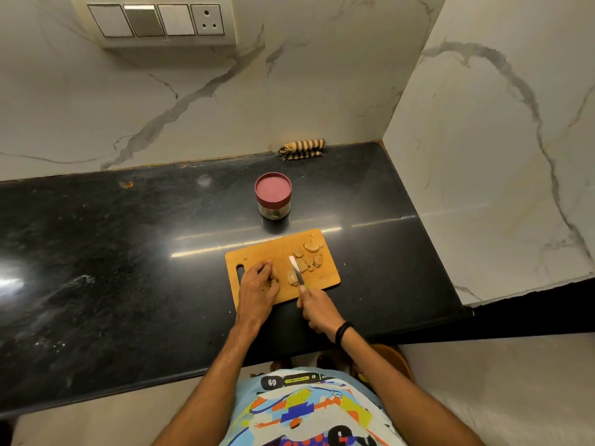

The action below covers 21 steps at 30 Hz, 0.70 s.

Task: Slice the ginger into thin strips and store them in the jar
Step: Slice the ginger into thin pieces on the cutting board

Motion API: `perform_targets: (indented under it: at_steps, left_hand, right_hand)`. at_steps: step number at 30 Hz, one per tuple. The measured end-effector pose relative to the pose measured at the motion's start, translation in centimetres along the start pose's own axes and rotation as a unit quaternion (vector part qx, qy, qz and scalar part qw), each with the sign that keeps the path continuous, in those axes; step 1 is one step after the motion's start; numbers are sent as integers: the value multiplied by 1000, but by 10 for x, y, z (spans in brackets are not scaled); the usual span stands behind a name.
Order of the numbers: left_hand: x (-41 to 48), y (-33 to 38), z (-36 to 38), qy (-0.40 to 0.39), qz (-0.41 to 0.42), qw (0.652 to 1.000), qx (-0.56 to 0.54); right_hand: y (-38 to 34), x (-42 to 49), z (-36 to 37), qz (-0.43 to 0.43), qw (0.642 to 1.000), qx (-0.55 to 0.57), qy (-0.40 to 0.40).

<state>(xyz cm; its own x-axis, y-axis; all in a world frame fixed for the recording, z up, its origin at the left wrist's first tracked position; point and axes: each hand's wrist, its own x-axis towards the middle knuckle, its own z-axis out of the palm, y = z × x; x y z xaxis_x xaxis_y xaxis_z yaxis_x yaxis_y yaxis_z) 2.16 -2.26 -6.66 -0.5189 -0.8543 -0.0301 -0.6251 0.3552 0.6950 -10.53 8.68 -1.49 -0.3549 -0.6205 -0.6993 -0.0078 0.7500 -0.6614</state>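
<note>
A wooden cutting board (257,252) lies on the black counter. Several ginger slices (310,252) lie on its right half, and one pale piece (292,277) sits beside the knife blade (297,268). My right hand (317,309) grips the knife handle at the board's front edge, blade pointing away from me. My left hand (259,286) rests on the board's left part with curled fingers holding a ginger piece (274,274), mostly hidden. The jar (273,196) with a dark red lid on it stands just behind the board.
A striped folded cloth (302,149) lies against the back wall. A marble side wall (483,156) closes the counter on the right. The black counter (112,252) stretches far to the left. A switch panel (154,20) is on the back wall.
</note>
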Motion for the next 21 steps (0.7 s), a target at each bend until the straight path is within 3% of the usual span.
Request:
perform_targets:
  at_steps: [2, 5, 21]
  left_hand:
    - [-2, 3, -1, -3, -12, 1000, -12]
    - [-4, 8, -1, 5, -26, 999, -22]
    - [0, 10, 2, 27, 6, 1000, -10]
  right_hand:
    - [0, 1, 9, -75, 985, -149, 47]
    - [-2, 1, 23, -128, 964, -218, 78]
    - [-20, -5, 35, -94, 944, -308, 68]
